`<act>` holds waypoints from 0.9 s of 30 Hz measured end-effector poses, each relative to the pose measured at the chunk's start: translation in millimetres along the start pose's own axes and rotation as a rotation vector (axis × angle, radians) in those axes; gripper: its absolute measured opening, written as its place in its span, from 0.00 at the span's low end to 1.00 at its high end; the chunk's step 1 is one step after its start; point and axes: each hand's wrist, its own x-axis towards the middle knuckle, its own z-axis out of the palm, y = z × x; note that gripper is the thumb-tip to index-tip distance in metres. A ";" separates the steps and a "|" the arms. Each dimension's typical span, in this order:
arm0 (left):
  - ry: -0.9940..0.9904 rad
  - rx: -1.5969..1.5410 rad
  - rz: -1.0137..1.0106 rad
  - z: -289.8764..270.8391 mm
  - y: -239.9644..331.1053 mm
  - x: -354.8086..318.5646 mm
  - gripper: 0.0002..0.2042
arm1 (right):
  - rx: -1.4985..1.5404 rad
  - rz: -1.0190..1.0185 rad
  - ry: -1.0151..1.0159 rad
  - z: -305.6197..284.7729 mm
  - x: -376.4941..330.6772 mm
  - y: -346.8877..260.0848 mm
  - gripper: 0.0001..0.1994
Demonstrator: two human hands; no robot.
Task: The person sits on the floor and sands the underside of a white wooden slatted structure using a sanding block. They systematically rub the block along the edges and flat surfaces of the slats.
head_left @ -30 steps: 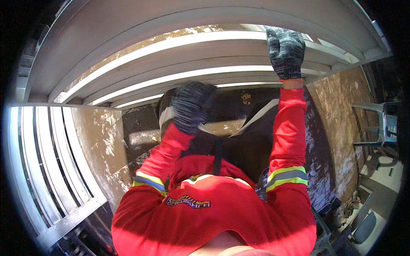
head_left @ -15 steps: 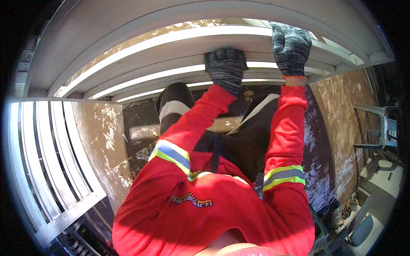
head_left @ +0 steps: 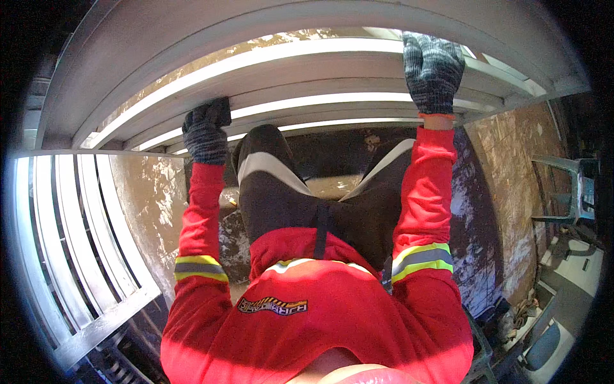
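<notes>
In the head view both gloved hands sit on the grey metal rails arcing across the top of the frame — the left hand at upper left is clenched round a rail with a dark block, the right hand at upper right lies curled over a higher rail. A slip looks possible — the knit gloves could slide on smooth metal while the raised knee shifts weight

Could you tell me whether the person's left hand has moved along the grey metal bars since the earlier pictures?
Yes. The left hand has slid leftward along the grey bars, away from the right hand, which stays gripping the upper bar.
</notes>
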 end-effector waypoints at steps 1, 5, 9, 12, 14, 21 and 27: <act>0.008 0.361 0.068 -11.3 16.7 -1.2 0.15 | -0.005 0.019 -0.008 -1.0 -1.9 -3.4 0.11; 0.251 0.265 0.346 18.6 63.8 -6.3 0.22 | -0.032 0.005 0.033 3.2 -0.7 -2.1 0.11; 0.134 0.015 0.299 47.8 127.0 7.1 0.17 | 0.061 -0.021 0.071 4.0 1.3 -1.3 0.10; 0.154 -0.021 0.288 62.5 202.1 21.7 0.12 | 0.032 0.000 0.033 0.5 -0.9 -1.9 0.09; 0.148 -0.003 0.299 62.2 232.5 27.0 0.09 | 0.009 0.012 -0.015 -3.3 0.1 -7.4 0.09; 0.017 -0.764 0.386 11.9 195.3 25.1 0.17 | 0.399 0.285 0.094 -26.7 -19.5 -8.7 0.12; -0.283 -1.792 -0.419 -22.3 165.9 -7.1 0.21 | 0.968 0.899 -0.213 -62.4 -81.5 -83.4 0.14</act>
